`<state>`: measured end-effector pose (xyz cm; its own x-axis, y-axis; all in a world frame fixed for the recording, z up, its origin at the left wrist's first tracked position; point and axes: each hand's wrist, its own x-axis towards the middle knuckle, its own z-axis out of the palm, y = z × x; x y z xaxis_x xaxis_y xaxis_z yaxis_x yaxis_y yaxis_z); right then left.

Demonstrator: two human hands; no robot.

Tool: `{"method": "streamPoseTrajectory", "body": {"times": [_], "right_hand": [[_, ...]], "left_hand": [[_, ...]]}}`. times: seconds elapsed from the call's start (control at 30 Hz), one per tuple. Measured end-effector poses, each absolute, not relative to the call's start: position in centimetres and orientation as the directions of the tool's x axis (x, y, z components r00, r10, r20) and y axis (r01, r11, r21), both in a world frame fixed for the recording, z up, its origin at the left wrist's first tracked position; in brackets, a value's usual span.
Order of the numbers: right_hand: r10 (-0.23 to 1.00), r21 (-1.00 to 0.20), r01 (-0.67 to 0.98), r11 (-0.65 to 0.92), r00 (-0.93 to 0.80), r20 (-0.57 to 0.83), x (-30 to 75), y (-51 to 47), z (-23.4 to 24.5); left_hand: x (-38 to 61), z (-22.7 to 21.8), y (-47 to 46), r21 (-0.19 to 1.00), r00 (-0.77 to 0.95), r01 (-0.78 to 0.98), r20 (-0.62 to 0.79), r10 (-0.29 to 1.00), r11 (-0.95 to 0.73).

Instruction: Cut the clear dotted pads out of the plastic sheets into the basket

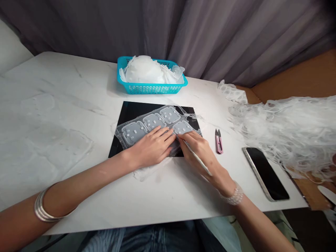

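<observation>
A translucent silicone sheet with several moulded keypad shapes lies on a black mat in the middle of the white table. My left hand lies flat on the sheet's near edge, fingers stretched out and pressing it down. My right hand is closed in a pen grip on a thin white tool, its tip touching the sheet just right of my left fingertips.
A teal basket filled with clear silicone pieces stands behind the mat. Pink thread snips and a dark phone lie to the right. A large heap of white silicone trimmings covers the right side, over a brown surface.
</observation>
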<state>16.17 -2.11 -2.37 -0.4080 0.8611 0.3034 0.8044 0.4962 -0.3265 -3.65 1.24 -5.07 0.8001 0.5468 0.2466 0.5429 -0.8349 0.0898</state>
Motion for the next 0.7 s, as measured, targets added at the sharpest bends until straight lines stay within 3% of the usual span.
{"method": "streamPoseTrajectory", "body": {"times": [0.13,0.23,0.3,0.37,0.43,0.5,0.6,0.7], "right_hand": [[0.825,-0.254,0.804,0.538,-0.439,0.357,16.1,-0.9,-3.9],[0.804,-0.199,0.794,0.575,-0.502,0.32,15.9,-0.6,-4.3],[0.806,-0.246,0.77,0.589,-0.535,0.255,15.9,-0.7,-4.3],[0.829,-0.384,0.735,0.559,-0.493,0.263,16.6,-0.8,-4.0],[0.892,-0.558,0.698,0.449,-0.312,0.326,18.4,-0.7,-3.6],[0.927,-0.718,0.625,0.307,-0.024,0.375,21.6,-0.3,-3.0],[0.864,-0.922,0.345,0.175,0.395,0.312,27.1,0.8,-2.1],[0.875,-0.988,0.065,0.14,0.459,0.155,29.6,1.1,-1.3]], "left_hand": [[-3.6,-4.9,1.2,0.088,0.799,0.551,0.234,0.555,-0.83],[-3.6,-5.0,1.2,0.093,0.801,0.552,0.218,0.558,-0.828],[-3.7,-5.2,1.2,0.098,0.796,0.555,0.228,0.561,-0.826],[-3.8,-5.5,1.2,0.108,0.788,0.554,0.253,0.562,-0.826],[-3.9,-5.7,1.2,0.132,0.786,0.544,0.266,0.559,-0.828],[-4.0,-5.8,1.2,0.174,0.786,0.534,0.259,0.561,-0.828],[-4.2,-5.7,1.2,0.246,0.779,0.528,0.243,0.579,-0.813],[-4.2,-5.1,1.3,0.363,0.759,0.513,0.231,0.608,-0.778]]}}
